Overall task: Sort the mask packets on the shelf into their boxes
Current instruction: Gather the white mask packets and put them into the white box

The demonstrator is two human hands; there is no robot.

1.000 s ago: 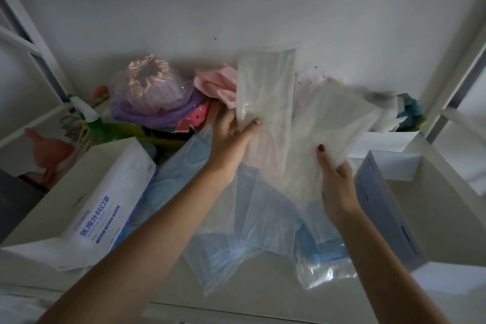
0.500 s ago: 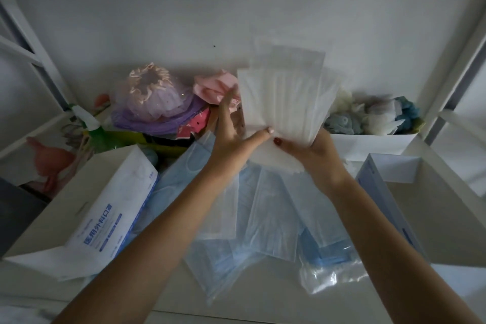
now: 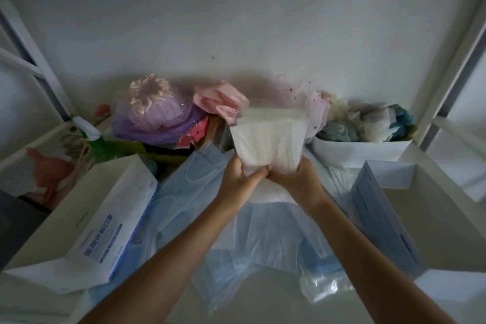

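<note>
Both hands hold a stack of white mask packets [image 3: 271, 137] upright above the shelf. My left hand [image 3: 240, 179] grips the stack's lower left corner and my right hand [image 3: 297, 179] its lower right, the two hands touching. Under my arms lies a heap of blue mask packets [image 3: 263, 239] in clear wrappers. An open white box with blue print [image 3: 86, 221] stands at the left. A second open box with a blue side [image 3: 389, 221] stands at the right.
Along the back wall sit a purple bundle with a pink scrunchie [image 3: 152, 110], pink cloth [image 3: 221, 100], a green spray bottle [image 3: 92, 137] and a white tray of bath puffs [image 3: 363, 150]. White shelf posts [image 3: 447, 81] rise on both sides.
My hands have brought the separate white packets together into one stack and lowered it, moving closer until they touch at its bottom edge.
</note>
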